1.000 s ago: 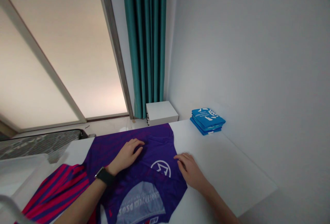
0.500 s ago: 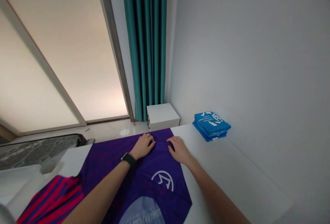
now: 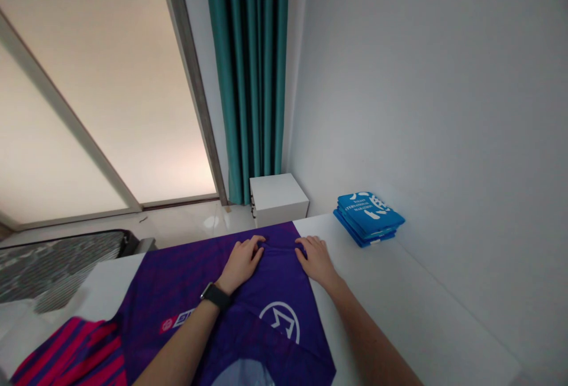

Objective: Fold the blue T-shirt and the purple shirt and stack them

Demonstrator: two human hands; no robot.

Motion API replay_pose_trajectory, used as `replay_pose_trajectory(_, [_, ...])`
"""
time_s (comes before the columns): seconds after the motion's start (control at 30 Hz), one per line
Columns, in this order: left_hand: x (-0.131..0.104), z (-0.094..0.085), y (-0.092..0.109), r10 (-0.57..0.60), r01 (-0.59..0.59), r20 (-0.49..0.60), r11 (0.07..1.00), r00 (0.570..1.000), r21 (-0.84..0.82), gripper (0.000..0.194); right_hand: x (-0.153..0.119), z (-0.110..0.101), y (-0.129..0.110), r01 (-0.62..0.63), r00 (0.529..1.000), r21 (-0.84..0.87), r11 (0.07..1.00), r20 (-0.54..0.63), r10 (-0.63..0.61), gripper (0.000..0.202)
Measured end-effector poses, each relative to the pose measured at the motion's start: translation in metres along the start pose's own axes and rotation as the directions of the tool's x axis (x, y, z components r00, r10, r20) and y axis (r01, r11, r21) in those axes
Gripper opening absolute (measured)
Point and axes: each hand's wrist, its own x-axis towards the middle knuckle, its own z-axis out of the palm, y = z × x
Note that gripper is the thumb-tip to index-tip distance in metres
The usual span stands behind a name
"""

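Observation:
A purple sports jersey (image 3: 275, 282) with a white round emblem lies spread over the white table, its pale blue neck area at the bottom edge of view. My left hand (image 3: 242, 263), with a dark watch at the wrist, rests on the far part of the jersey, thumb and fingers curled onto the fabric. Across from it, my right hand (image 3: 316, 260) pinches the jersey at its right edge. A shallow crease runs in the cloth between both hands. One sleeve (image 3: 73, 353), striped pink and purple, lies at the lower left.
Folded blue garments with white print (image 3: 370, 214) are stacked on the white table (image 3: 390, 303) near the wall. Beyond the far edge stand a small white cabinet (image 3: 279, 196) and a teal curtain (image 3: 248, 78). A dark-edged mattress (image 3: 62, 261) is at the left.
My hands have moved slightly apart, the right one shifting right to the jersey's edge. A small pink and white logo now shows beside my left forearm. The view has shifted a little.

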Motion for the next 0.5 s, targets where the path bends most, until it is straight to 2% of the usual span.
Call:
replay_pose_trajectory(0.2, [0.001,0.003,-0.005,0.003,-0.003,0.007,1.0,1.0,-0.012,0.024,-0.004,-0.003,0.02,-0.067,0.995,0.021,0.998,-0.067,0.068,0.025])
replay_pose_trajectory(0.3, [0.001,0.003,-0.006,-0.009,0.009,0.006,1.0,1.0,-0.027,0.024,-0.005,-0.006,0.022,-0.094,0.987,0.02,0.995,-0.126,0.096,0.028])
replay_pose_trajectory(0.4, [0.001,0.002,-0.004,-0.016,0.016,0.007,0.999,1.0,-0.04,0.024,-0.007,-0.011,0.01,-0.024,0.992,0.023,0.999,-0.12,0.027,0.032])
replay_pose_trajectory(0.5, [0.0,0.001,-0.001,-0.008,0.008,0.005,1.0,1.0,-0.026,0.024,-0.013,-0.013,-0.013,0.105,0.993,-0.009,0.994,-0.044,-0.105,0.041])
